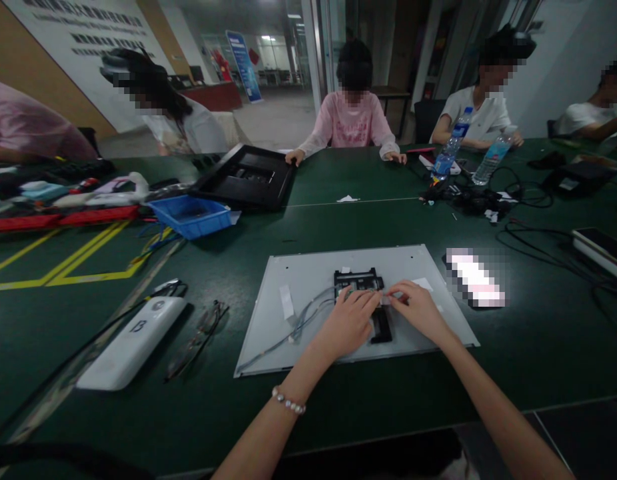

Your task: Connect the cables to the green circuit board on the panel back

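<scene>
Panel (pixel 308 268) lies beneath left hand (pixel 351 323), grip unclear, and right hand (pixel 417 308), fingertips pinched together.

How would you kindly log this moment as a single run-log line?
Left hand: over black bracket; right hand: at bracket's right edge; white panel: flat on green table; grey cables: left of bracket

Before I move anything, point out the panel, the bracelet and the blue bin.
Panel (pixel 308 275), head view: bare surface, upper left.
Bracelet (pixel 288 402), head view: middle beads.
Blue bin (pixel 207 225), head view: near wall.
</scene>
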Motion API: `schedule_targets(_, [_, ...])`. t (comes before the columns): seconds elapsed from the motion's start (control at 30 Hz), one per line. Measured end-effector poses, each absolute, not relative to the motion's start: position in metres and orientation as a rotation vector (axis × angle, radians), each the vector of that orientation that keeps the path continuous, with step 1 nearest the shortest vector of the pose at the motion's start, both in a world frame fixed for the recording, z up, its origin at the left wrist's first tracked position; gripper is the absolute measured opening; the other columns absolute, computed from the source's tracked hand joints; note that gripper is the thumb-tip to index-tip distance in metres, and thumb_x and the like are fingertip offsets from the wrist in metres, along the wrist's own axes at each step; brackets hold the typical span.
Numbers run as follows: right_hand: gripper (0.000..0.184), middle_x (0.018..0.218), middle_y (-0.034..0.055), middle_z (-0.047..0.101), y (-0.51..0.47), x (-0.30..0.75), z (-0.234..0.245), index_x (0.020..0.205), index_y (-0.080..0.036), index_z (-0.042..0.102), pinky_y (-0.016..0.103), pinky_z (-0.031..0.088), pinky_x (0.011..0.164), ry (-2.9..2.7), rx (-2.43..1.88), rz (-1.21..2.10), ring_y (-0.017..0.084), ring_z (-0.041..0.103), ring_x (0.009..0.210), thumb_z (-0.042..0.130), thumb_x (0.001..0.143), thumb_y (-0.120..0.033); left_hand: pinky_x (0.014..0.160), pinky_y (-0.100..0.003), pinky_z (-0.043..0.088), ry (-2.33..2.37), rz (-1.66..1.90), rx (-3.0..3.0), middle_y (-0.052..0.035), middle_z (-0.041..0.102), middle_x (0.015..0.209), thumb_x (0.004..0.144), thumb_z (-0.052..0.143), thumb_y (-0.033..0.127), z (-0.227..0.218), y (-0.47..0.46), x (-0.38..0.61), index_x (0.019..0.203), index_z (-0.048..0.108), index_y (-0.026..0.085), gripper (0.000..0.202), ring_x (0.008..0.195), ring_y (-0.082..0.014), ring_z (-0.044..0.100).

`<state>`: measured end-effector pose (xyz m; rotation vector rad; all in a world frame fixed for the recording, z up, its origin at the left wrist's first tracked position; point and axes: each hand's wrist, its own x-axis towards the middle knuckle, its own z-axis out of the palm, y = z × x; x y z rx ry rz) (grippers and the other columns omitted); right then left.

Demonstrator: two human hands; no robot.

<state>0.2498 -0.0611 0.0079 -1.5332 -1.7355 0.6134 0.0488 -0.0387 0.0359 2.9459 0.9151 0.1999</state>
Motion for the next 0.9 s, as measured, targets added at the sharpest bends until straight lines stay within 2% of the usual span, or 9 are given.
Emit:
schedule_targets(0.23, [0.018,0.089,0.0042,0.065,-0.061,0.259,0.012,0.085,-0.020,0.067,0.028,0.046,0.067,-1.600,-1.546,0.650,0.016,0.058,0.074,0.052,0.080,-0.026,0.112,-0.041,0.018,0.933,0.297,2.847,-0.0062,0.038,0.143,0.081,0.037,0.010,0.043,-0.037,0.045,0.142,0.022,0.017,0.062,0.130,-0.0175,0.034])
schedule_targets(0.33, [0.019,0.090,0.0040,0.066,-0.061,0.261,0.010,0.087,-0.020,0.067,0.028,0.045,0.066,-1.600,-1.556,0.659,0.016,0.058,0.072,0.052,0.080,-0.028,0.112,-0.043,0.019,0.999,0.402,2.806,-0.0060,0.040,0.141,0.083,0.037,0.010,0.051,-0.029,0.036,0.139,0.028,0.019,0.057,0.129,-0.0178,0.036])
schedule_targets(0.4, [0.019,0.090,0.0039,0.066,-0.061,0.261,0.008,0.087,-0.020,0.067,0.028,0.045,0.066,-1.605,-1.557,0.652,0.015,0.058,0.070,0.052,0.080,-0.029,0.109,-0.043,0.025,1.096,0.484,2.778,-0.0063,0.043,0.138,0.085,0.038,0.011,0.058,-0.020,0.023,0.134,0.036,0.020,0.050,0.126,-0.0190,0.039])
schedule_targets(0.47, [0.019,0.089,0.0037,0.066,-0.062,0.261,0.007,0.086,-0.020,0.067,0.028,0.045,0.065,-1.615,-1.555,0.636,0.015,0.057,0.069,0.052,0.081,-0.029,0.104,-0.041,0.032,1.236,0.586,2.727,-0.0075,0.047,0.133,0.086,0.039,0.014,0.063,-0.009,0.004,0.128,0.044,0.019,0.043,0.122,-0.0206,0.043])
schedule_targets(0.57, [0.018,0.088,0.0033,0.065,-0.063,0.260,0.007,0.086,-0.020,0.067,0.028,0.044,0.066,-1.644,-1.554,0.601,0.015,0.057,0.069,0.052,0.081,-0.028,0.101,-0.040,0.037,1.425,0.729,2.612,-0.0094,0.051,0.125,0.086,0.042,0.018,0.063,0.006,-0.033,0.121,0.050,0.016,0.036,0.115,-0.0224,0.049])
schedule_targets(0.67, [0.017,0.088,0.0037,0.065,-0.064,0.259,0.008,0.085,-0.020,0.066,0.029,0.045,0.067,-1.681,-1.562,0.557,0.015,0.056,0.068,0.051,0.081,-0.026,0.092,-0.036,0.045,1.569,0.767,2.443,-0.0087,0.050,0.122,0.084,0.044,0.021,0.053,0.013,-0.069,0.120,0.050,0.017,0.037,0.092,-0.0184,0.059])
schedule_targets(0.73, [0.017,0.089,0.0042,0.065,-0.065,0.258,0.008,0.086,-0.020,0.066,0.029,0.045,0.068,-1.700,-1.565,0.545,0.015,0.056,0.068,0.050,0.081,-0.025,0.085,-0.034,0.047,1.603,0.732,2.342,-0.0084,0.050,0.121,0.083,0.046,0.024,0.043,0.015,-0.086,0.121,0.049,0.018,0.038,0.081,-0.0155,0.061])
schedule_targets(0.9, [0.017,0.091,0.0040,0.065,-0.066,0.257,0.008,0.087,-0.020,0.065,0.030,0.046,0.069,-1.723,-1.549,0.544,0.016,0.058,0.071,0.049,0.082,-0.024,0.082,-0.032,0.047,1.576,0.649,2.291,-0.0082,0.054,0.117,0.080,0.048,0.021,0.024,0.017,-0.099,0.118,0.052,0.017,0.039,0.074,-0.0143,0.059])
